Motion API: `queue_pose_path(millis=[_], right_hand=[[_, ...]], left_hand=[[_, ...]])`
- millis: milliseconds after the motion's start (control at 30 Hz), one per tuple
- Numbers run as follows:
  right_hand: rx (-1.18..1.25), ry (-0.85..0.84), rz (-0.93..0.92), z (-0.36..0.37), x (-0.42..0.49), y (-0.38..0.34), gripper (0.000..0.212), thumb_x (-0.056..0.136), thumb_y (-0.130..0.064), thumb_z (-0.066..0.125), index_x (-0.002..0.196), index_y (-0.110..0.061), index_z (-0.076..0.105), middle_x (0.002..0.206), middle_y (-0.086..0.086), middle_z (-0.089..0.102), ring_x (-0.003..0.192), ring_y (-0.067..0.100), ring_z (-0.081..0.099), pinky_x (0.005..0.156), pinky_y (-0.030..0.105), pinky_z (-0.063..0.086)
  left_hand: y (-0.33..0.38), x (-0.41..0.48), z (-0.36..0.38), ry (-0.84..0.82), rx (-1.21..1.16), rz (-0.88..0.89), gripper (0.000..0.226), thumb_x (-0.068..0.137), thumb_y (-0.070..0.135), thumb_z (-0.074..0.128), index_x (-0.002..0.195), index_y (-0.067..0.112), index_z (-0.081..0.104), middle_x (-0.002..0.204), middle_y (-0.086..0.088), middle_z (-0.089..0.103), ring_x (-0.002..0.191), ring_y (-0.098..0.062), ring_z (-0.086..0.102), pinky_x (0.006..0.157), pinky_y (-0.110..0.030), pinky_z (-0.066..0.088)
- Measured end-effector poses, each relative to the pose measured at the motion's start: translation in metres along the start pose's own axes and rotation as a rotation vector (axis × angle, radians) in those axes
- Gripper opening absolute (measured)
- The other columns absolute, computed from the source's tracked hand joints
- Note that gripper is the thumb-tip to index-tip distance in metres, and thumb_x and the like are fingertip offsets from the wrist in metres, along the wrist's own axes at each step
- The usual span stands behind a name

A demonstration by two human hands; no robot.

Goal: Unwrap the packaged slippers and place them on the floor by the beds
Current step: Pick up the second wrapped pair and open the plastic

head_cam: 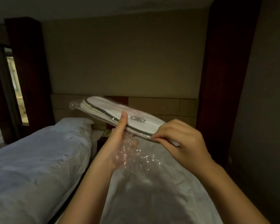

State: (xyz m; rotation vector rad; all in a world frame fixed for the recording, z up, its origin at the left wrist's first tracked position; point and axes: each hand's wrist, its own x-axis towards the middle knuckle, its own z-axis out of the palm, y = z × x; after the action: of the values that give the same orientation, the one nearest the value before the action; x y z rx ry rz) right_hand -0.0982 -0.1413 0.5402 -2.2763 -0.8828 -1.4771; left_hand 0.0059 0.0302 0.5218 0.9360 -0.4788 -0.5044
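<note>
The slippers [103,107], a flat white pair with grey trim, are being held in the air above the right bed [152,199], in front of the headboard [168,107]. Their long axis is running from the far left down to the near right. The rounded end is pointing away to the left and sitting higher, while the near end is dipping toward the person's right. The top face, with a grey logo, is facing up and slightly toward the camera. The far end is still lying inside the clear plastic wrap [132,152], and the loose part of the wrap is bunching and hanging below the middle.

The left hand [118,143] is clamping the pair near its middle. Its thumb [124,118] is pressing straight along the top and its fingers are curling underneath among the crumpled wrap. The right hand [181,139] is pinching the near end of the slippers, its grip closed tight on the edge with the knuckles raised and the fingertips pointing left.

Both forearms are reaching up from the bottom edge and converging on the pair. The left bed [31,159] is lying alongside, separated by a narrow gap.
</note>
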Motion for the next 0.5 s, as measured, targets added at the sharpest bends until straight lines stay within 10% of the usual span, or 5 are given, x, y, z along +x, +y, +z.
queue_pose_path(millis=[67, 233, 500], right_hand=[[0.020, -0.088, 0.030, 0.001, -0.001, -0.003, 0.003, 0.082, -0.013, 0.075, 0.080, -0.011, 0.075, 0.080, -0.002, 0.070, 0.077, 0.013, 0.064, 0.068, 0.029, 0.051], [0.196, -0.063, 0.259, 0.003, -0.003, 0.005, 0.013, 0.085, -0.026, 0.069, 0.079, -0.014, 0.074, 0.079, -0.006, 0.070, 0.077, 0.008, 0.065, 0.067, 0.033, 0.053], [0.215, 0.214, 0.514, -0.001, 0.024, 0.030, 0.028, 0.093, -0.026, 0.058, 0.120, -0.022, 0.061, 0.112, -0.007, 0.065, 0.099, -0.006, 0.060, 0.079, 0.009, 0.048]], left_hand=[[-0.004, 0.000, 0.000, 0.076, -0.030, 0.011, 0.095, 0.054, 0.055, 0.086, 0.131, 0.008, 0.055, 0.126, -0.020, 0.064, 0.117, -0.030, 0.060, 0.102, -0.045, 0.045], [-0.018, -0.008, -0.010, 0.277, 0.372, 0.156, 0.037, 0.072, 0.026, 0.076, 0.106, 0.016, 0.067, 0.090, -0.003, 0.079, 0.077, -0.015, 0.075, 0.057, -0.025, 0.057], [-0.045, -0.025, -0.007, -0.100, 0.922, 0.112, 0.048, 0.069, 0.044, 0.076, 0.110, 0.052, 0.053, 0.105, 0.043, 0.063, 0.101, 0.020, 0.057, 0.078, -0.002, 0.044]])
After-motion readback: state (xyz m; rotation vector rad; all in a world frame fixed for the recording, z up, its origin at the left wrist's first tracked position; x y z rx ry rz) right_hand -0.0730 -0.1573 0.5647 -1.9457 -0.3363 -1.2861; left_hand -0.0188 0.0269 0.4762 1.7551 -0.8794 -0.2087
